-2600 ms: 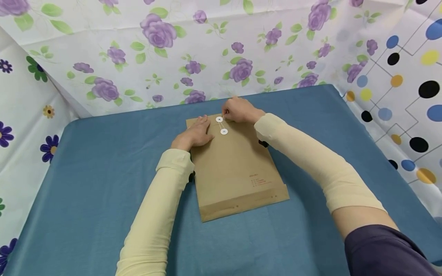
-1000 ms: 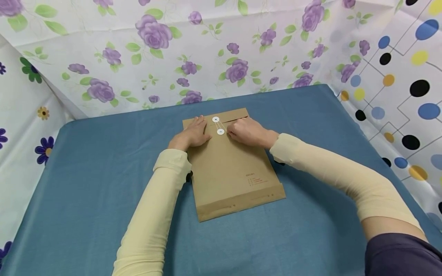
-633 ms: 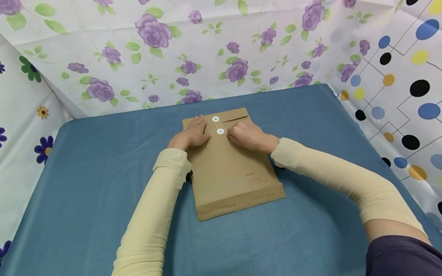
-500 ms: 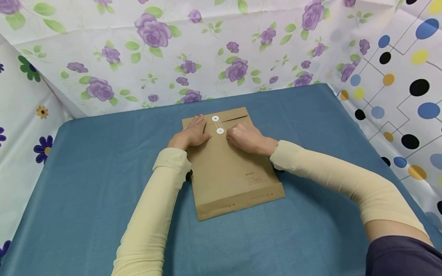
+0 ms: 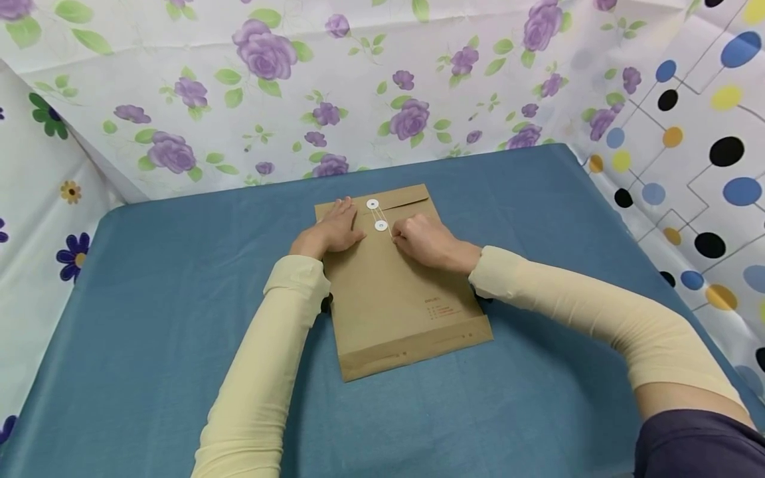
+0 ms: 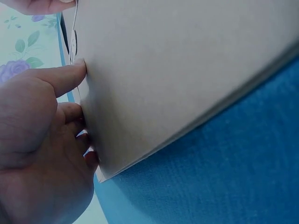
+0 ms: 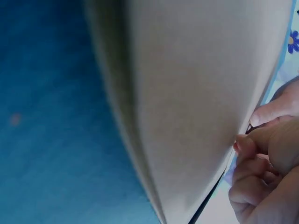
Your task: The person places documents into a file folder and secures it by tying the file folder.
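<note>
A brown kraft paper envelope (image 5: pixel 400 299) lies flat, its flap at the far end. Two white button discs, the upper disc (image 5: pixel 372 204) on the flap and the lower disc (image 5: pixel 380 226) below it, are linked by a thin string (image 5: pixel 390 230) crossing between them. My left hand (image 5: pixel 331 231) rests on the upper left of the envelope, fingers extended and thumb apart, as the left wrist view also shows. Right of the lower disc, my right hand (image 5: pixel 427 240) pinches the string's end between curled fingers; its thumb (image 7: pixel 245 143) and fingertips come together in the right wrist view.
A blue cloth (image 5: pixel 179 332) covers the table under the envelope. A floral curtain (image 5: pixel 209 79) stands along the back edge, and a dotted curtain (image 5: pixel 711 166) closes the right side. Red print (image 5: pixel 442 309) marks the envelope's lower right.
My right hand has come from beside the upper disc down to the right of the lower disc, drawing the string that way. The left hand keeps its place on the envelope.
</note>
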`<state>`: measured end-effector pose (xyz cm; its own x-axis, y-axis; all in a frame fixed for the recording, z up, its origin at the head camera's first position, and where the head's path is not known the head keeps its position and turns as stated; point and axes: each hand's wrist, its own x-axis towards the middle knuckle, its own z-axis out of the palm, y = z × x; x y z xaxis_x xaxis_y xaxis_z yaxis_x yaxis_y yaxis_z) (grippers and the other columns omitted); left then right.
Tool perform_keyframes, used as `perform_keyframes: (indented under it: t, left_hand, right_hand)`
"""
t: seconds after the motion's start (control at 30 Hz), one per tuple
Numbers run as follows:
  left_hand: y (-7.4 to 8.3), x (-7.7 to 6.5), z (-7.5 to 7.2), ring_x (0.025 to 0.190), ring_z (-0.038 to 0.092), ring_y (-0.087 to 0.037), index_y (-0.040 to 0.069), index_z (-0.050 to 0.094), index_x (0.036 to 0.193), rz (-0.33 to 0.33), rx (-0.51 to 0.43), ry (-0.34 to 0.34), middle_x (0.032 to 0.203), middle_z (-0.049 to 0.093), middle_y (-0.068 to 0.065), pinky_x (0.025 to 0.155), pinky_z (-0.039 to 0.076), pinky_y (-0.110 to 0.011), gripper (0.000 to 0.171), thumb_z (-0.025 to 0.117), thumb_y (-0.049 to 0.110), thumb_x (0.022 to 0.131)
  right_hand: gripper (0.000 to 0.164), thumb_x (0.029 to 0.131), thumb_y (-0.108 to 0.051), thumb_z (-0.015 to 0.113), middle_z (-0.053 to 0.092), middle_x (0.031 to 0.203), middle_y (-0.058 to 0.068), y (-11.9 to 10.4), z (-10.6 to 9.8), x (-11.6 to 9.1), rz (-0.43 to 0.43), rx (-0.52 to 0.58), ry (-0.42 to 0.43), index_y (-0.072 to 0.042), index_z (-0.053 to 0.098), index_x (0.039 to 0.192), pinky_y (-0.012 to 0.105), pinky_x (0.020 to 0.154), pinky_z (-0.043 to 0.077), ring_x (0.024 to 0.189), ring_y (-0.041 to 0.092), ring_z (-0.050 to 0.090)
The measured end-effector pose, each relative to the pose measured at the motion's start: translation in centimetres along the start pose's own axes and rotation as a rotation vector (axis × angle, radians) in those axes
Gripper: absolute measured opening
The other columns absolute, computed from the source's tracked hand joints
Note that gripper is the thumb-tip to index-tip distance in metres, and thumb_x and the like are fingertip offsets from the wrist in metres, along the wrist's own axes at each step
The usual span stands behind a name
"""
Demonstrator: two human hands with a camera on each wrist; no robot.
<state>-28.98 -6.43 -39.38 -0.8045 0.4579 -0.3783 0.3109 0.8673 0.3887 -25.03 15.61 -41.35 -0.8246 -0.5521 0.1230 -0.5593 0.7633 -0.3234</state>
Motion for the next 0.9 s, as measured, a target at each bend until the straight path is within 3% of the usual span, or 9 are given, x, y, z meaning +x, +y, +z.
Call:
perform_keyframes:
  t: [0.2, 0.33, 0.57, 0.7, 0.9]
  left_hand:
    - [0.1, 0.1, -0.1, 0.157, -0.008, -0.033, -0.002, 0.008, 0.163, 0.005, 0.008, 0.0, 0.171, -0.005, -0.02, 0.125, 0.002, -0.048, 0.073, 0.047, 0.03, 0.11]
    - [0.0, 0.1, -0.1, 0.157, -0.007, -0.034, -0.003, 0.009, 0.163, 0.003, 0.014, -0.003, 0.171, -0.005, -0.02, 0.125, 0.002, -0.046, 0.073, 0.046, 0.03, 0.11]
    - [-0.2, 0.0, 0.0, 0.157, -0.008, -0.033, -0.001, 0.009, 0.164, -0.006, 0.006, -0.008, 0.171, -0.005, -0.019, 0.125, 0.001, -0.047, 0.073, 0.046, 0.03, 0.11]
    - [-0.1, 0.0, 0.0, 0.157, -0.008, -0.033, -0.002, 0.008, 0.163, -0.005, 0.01, -0.013, 0.171, -0.005, -0.019, 0.125, 0.001, -0.046, 0.072, 0.044, 0.03, 0.11]
    - [0.0, -0.1, -0.2, 0.157, -0.007, -0.033, -0.002, 0.009, 0.163, -0.001, 0.013, -0.009, 0.171, -0.005, -0.02, 0.125, 0.002, -0.046, 0.072, 0.045, 0.03, 0.11]
  right_hand:
    - [0.011, 0.098, -0.006, 0.068, 0.075, 0.097, 0.014, 0.2, -0.5, 0.4, 0.053, 0.093, -0.028, 0.0, 0.077, 0.101, 0.037, 0.074, 0.057, 0.082, 0.023, 0.071]
    - [0.013, 0.1, -0.005, 0.065, 0.074, 0.092, 0.011, 0.1, -0.6, 0.7, 0.047, 0.071, -0.069, -0.001, 0.077, 0.097, 0.034, 0.07, 0.055, 0.076, 0.019, 0.068]
    - [0.024, 0.101, -0.001, 0.055, 0.066, 0.076, 0.006, -0.6, -0.9, 1.5, -0.017, -0.033, -0.149, -0.005, 0.072, 0.083, 0.028, 0.06, 0.041, 0.061, 0.014, 0.05]
    - [0.024, 0.102, -0.002, 0.055, 0.067, 0.079, 0.005, -0.8, -1.0, 1.7, -0.034, -0.028, -0.174, -0.006, 0.072, 0.085, 0.028, 0.06, 0.042, 0.063, 0.014, 0.053]
    - [0.02, 0.104, -0.006, 0.057, 0.074, 0.096, 0.009, -0.8, -0.9, 2.1, -0.051, -0.013, -0.204, -0.003, 0.076, 0.099, 0.031, 0.071, 0.052, 0.075, 0.015, 0.064]
